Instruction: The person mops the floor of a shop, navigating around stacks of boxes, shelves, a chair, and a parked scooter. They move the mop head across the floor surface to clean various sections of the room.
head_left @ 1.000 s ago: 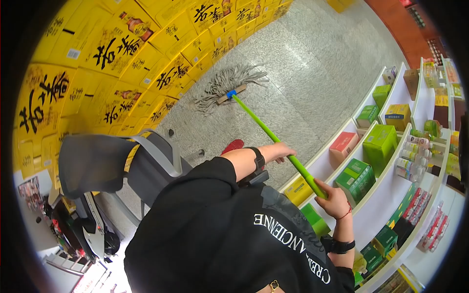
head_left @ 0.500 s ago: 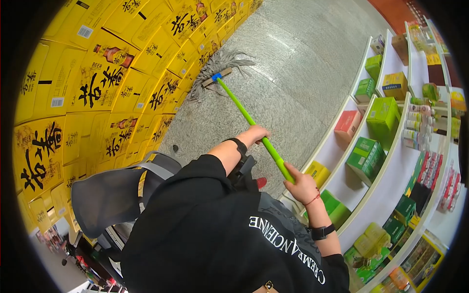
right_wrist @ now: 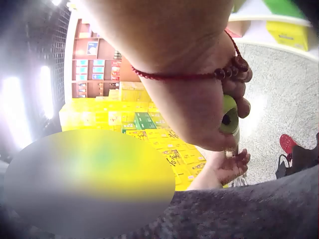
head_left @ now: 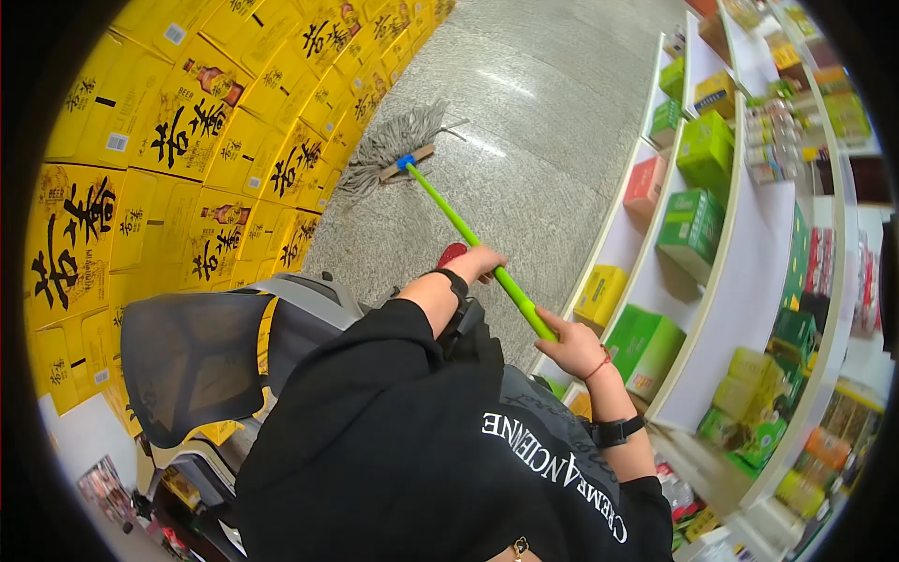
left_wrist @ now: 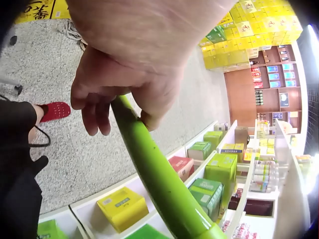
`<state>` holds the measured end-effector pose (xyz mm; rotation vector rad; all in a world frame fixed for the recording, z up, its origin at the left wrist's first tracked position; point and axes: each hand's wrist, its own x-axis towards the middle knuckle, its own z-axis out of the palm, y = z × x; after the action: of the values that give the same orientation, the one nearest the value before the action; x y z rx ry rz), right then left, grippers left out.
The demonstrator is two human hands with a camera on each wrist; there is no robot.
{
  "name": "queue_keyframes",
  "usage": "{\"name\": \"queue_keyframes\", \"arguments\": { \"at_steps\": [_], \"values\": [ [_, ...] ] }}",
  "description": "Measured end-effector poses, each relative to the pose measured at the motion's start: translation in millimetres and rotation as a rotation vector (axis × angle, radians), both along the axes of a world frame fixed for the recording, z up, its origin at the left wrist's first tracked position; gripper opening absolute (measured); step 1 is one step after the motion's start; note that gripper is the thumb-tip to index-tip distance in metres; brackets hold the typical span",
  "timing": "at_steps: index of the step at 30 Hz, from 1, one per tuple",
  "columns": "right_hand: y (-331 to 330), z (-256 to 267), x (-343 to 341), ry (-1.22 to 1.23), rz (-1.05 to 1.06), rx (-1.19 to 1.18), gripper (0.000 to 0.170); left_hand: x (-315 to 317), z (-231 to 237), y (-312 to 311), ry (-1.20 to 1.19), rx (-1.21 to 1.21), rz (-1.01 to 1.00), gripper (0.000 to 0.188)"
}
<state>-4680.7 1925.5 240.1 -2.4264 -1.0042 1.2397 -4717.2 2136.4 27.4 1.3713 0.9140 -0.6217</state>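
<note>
A mop with a bright green handle (head_left: 459,222) slants across the head view. Its grey string head (head_left: 398,140) lies spread on the floor, against the foot of the yellow cartons, below a blue clamp (head_left: 405,162). My left hand (head_left: 482,262) grips the handle partway down, fingers curled round it; the left wrist view shows that hand (left_wrist: 129,79) from behind. Higher up, by the handle's top end, my right hand (head_left: 575,347) holds on. In the right wrist view the handle's hollow end (right_wrist: 228,112) pokes out of the curled right hand (right_wrist: 204,104).
Stacked yellow beer cartons (head_left: 187,131) wall off the left side. A dark mesh-backed chair (head_left: 197,365) stands at lower left. White shelves (head_left: 740,281) with boxes and bottles run along the right. A red shoe (left_wrist: 56,111) is on the speckled grey floor (head_left: 524,169).
The mop head has moved left, up against the cartons. Both hands keep their grip on the handle and have shifted left in the head view, which has itself turned.
</note>
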Motion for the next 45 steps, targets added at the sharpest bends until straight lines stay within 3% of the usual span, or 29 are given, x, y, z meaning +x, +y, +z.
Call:
{"name": "queue_keyframes", "arguments": {
  "at_steps": [2, 3, 5, 6, 10, 16, 18, 21, 24, 26, 30, 34, 40, 43, 45],
  "values": [
    [-40.0, 10.4, -20.6, 0.01, -0.042, -0.048, 0.056, -17.7, -1.3, -43.0, -0.031, -0.063, -0.052, 0.032],
    [-66.2, 9.0, -28.6, 0.005, -0.066, -0.049, 0.056, -23.7, 19.3, -61.2, -0.035, -0.064, -0.076, 0.032],
    [-112.1, 7.8, -43.6, 0.036, -0.104, 0.085, 0.057, -35.9, 56.1, -92.9, 0.047, -0.075, -0.33, 0.046],
    [-125.3, 20.2, -48.1, 0.106, -0.173, -0.015, 0.056, -40.2, 38.5, -110.7, 0.08, -0.103, -0.401, 0.052],
    [-171.0, 27.9, -62.1, 0.191, -0.328, 0.146, 0.053, -46.2, 48.1, -147.9, 0.053, -0.12, -0.407, 0.042],
    [-146.0, 27.6, -30.1, 0.153, -0.311, 0.15, 0.052, -21.3, 37.5, -136.0, 0.053, -0.091, -0.217, 0.033],
    [-125.9, 19.9, -12.5, 0.112, -0.303, 0.134, 0.051, -6.0, 67.3, -114.9, 0.024, -0.091, -0.093, 0.029],
    [-88.9, 0.2, 7.6, 0.121, -0.322, 0.13, 0.051, 12.9, 8.7, -83.8, -0.026, -0.053, 0.04, 0.027],
    [-52.4, -27.3, 20.8, 0.11, -0.31, 0.17, 0.051, 32.7, 30.8, -41.4, 0.062, 0.104, 0.006, 0.026],
    [-27.1, -37.1, 29.8, 0.097, -0.304, 0.237, 0.052, 40.1, 3.5, -10.3, 0.053, 0.145, -0.006, 0.028],
    [0.8, -42.5, 38.9, -0.01, -0.263, 0.099, 0.052, 59.3, -33.7, 16.9, 0.028, 0.21, -0.077, 0.037],
    [-9.4, -37.6, 25.8, -0.053, -0.249, 0.061, 0.049, 56.0, -56.0, 3.3, 0.047, 0.301, -0.173, 0.052],
    [-54.8, -24.3, -13.8, -0.033, -0.362, 0.029, 0.05, 48.2, -34.0, -43.2, 0.041, 0.235, -0.519, 0.056],
    [-89.4, -26.7, -48.7, -0.06, -0.4, 0.068, 0.051, 29.2, -49.2, -85.0, 0.033, 0.27, -0.485, 0.053],
    [-113.6, -23.3, -78.5, -0.085, -0.404, 0.047, 0.051, 13.7, -29.6, -113.0, -0.002, 0.33, -0.589, 0.053]
  ]
}}
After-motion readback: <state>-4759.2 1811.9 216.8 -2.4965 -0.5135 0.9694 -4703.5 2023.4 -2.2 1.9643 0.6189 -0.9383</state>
